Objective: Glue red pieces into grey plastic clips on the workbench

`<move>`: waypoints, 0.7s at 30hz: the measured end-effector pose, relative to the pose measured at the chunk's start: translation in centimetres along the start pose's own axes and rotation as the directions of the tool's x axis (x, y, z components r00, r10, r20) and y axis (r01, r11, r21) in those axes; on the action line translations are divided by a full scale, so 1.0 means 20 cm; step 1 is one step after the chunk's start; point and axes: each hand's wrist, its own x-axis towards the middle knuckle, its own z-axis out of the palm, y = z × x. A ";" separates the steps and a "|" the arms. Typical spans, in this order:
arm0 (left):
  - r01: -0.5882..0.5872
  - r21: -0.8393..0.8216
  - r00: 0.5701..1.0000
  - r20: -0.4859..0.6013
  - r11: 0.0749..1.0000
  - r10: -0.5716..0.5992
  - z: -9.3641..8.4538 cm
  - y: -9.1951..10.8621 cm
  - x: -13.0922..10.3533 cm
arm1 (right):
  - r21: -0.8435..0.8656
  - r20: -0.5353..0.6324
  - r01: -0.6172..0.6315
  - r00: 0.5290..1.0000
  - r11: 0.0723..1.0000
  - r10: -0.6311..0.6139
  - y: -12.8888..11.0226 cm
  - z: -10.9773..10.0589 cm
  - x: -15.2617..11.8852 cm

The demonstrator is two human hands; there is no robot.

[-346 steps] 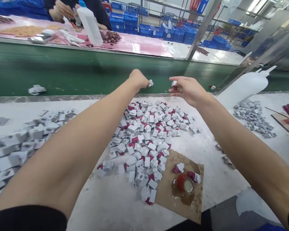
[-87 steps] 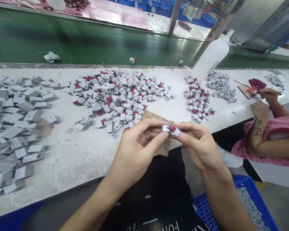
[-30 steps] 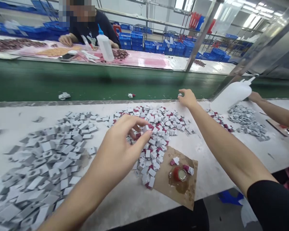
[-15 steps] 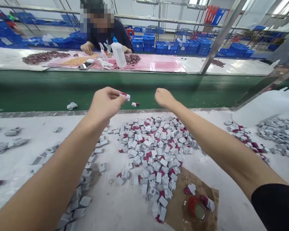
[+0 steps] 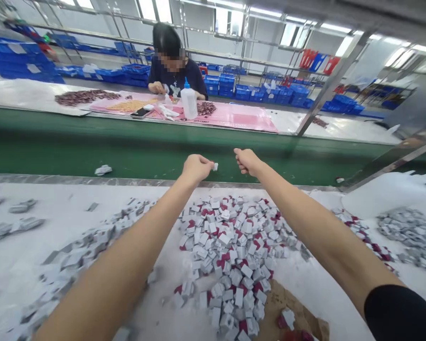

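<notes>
The near bench [image 5: 166, 322] is pale and scuffed; a green belt [image 5: 145, 151] runs left to right along its far edge. Beyond it a far bench [image 5: 358, 130] carries a pink sheet [image 5: 250, 121], with stacked blue crates [image 5: 218, 85] and bright windows [image 5: 154, 10] in the room behind.

Four heaps lie on the near bench, their pieces too many to count: grey blocks [image 5: 88, 246] at left, a grey-and-magenta heap [image 5: 230, 237] in the middle, a smaller mixed heap [image 5: 378, 248] further right and a grey heap [image 5: 408, 234] at far right. There is one sheet of cardboard [image 5: 298, 303] near, one white bottle [image 5: 383, 194] at right, one blue-capped bottle [image 5: 189, 102] and one co-worker [image 5: 175, 78] across the belt. A pale clump [image 5: 103, 170] sits on the belt at left.

The left hand [image 5: 198, 166] has a narrow, pinched grip on one small pale piece [image 5: 215, 166], over the belt; whether the piece touches it, I cannot tell. The right hand [image 5: 247, 162] is half curled, forefinger out; I cannot tell whether it holds anything.

Since half a second ago, the left hand has moved right, nearer the right hand, whose forefinger now points out from a fist. The view has tipped up, showing more of the room.
</notes>
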 end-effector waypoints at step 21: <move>-0.149 0.191 0.987 0.082 0.970 0.136 -0.09 -0.01 -0.01 | -0.331 -0.760 0.343 0.456 0.879 -0.463 -0.93 -1.59 -0.62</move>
